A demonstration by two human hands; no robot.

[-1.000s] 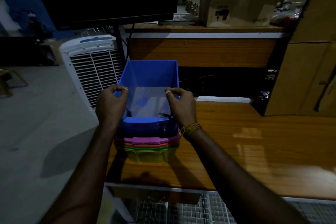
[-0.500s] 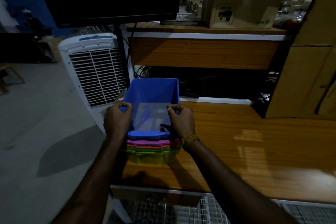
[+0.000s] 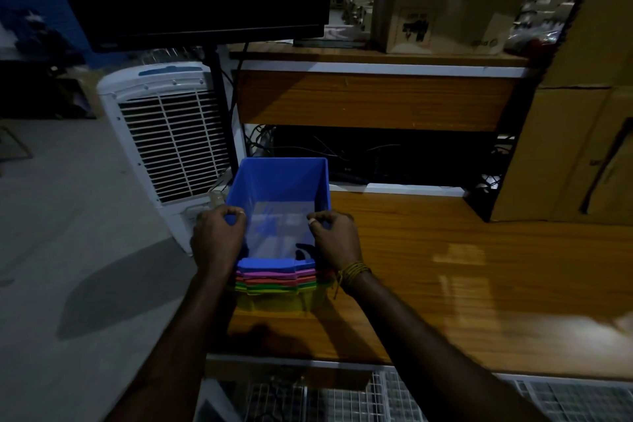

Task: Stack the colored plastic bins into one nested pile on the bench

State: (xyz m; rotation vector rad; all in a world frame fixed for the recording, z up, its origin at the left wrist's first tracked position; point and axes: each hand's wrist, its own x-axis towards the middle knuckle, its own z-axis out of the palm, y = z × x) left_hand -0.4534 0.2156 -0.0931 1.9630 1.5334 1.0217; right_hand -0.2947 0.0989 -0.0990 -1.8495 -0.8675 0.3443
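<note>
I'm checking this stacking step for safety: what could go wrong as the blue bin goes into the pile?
The pile stands at the bench corner, so pressing the blue bin down could push it off. The left hand and right hand grip its side rims, so fingers might get pinched against the bins below.

We see a wooden bench (image 3: 445, 284) with a glossy, orange-brown top. On its left end stands a nested pile of bins (image 3: 279, 284); the yellow bin (image 3: 281, 301) at the bottom rests directly on the wood. A large cardboard box (image 3: 565, 154) stands at the far right.
</note>
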